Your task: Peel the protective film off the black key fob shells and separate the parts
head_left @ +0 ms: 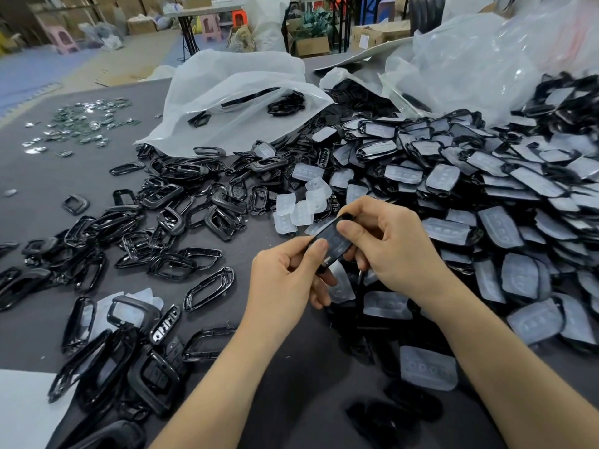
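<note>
The glossy black oval plastic key fob shell (328,237) is held above the dark grey desk (45,176), near its middle, between both hands. The left hand (285,277) pinches its lower end with the thumb on top. The right hand (402,247) pinches the upper end, its fingers (361,206) curled round the edge. To peel well, it seems best to hold the left grip steady, catch a film corner with the right thumbnail and pull low and slowly along the face, so the film comes off whole. The shell looks smooth and shiny, with faint button outlines on its face. Whether film covers it, I cannot tell.
</note>
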The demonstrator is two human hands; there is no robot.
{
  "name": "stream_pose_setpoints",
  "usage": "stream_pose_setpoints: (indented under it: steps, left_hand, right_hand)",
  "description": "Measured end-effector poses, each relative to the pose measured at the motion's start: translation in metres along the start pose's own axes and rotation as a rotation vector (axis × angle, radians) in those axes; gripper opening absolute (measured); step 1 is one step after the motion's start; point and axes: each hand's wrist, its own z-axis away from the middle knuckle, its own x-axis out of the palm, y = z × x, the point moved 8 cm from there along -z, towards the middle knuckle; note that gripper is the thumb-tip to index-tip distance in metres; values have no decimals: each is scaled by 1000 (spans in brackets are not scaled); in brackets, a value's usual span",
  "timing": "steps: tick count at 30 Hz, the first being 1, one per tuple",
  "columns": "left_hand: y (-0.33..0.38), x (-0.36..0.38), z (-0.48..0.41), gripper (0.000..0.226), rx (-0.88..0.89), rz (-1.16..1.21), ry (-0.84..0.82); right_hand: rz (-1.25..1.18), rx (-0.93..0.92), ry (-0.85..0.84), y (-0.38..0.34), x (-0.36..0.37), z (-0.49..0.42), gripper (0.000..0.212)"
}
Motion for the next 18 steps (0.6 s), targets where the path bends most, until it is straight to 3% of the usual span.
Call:
stream_pose_setpoints:
  steps: [8, 10, 13, 18]
  left_hand:
    - [5, -1, 2, 25, 15, 43, -20]
    - [5, -2, 1, 34, 20, 52, -5]
    - [2, -6, 0, 45, 12, 52, 20]
    - [-3, -13, -1, 41, 0, 52, 43]
  right_hand:
    - [-129, 52, -85, 0, 1, 1, 1]
    - [-177, 35, -106, -5, 0, 3, 10]
    - [-206, 12, -136, -12, -3, 4, 7]
    - [-250, 110, -192, -7, -3, 5, 6]
